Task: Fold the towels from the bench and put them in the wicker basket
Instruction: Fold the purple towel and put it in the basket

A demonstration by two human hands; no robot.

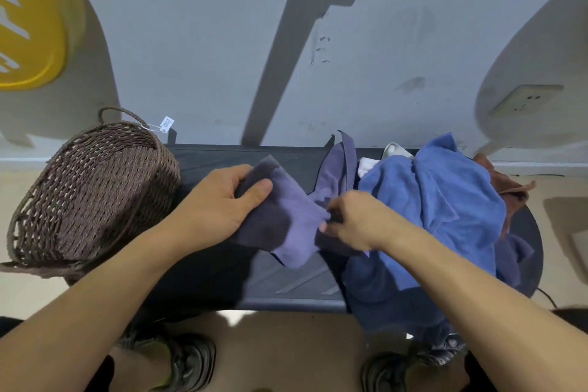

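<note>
I hold a purple towel (296,216) above the dark counter (296,283). Rumpled blue towels (445,207) lie heaped at three o'clock; the brown wicker basket (95,197) stands tilted at nine o'clock.

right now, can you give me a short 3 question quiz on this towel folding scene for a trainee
1. True or false: both hands grip the purple towel.
2. Which side of the bench holds the wicker basket? A) the person's left end B) the person's right end C) the middle
3. Fill in: the largest towel on top of the unfolded pile is ____ in colour.

Key
1. True: the left hand holds one end with its thumb on top, and the right hand pinches the other end.
2. A: it lies tipped at the left end, with no towel visible in it.
3. Blue: the blue towel sits at the right, over darker, white and brown cloths.
</note>
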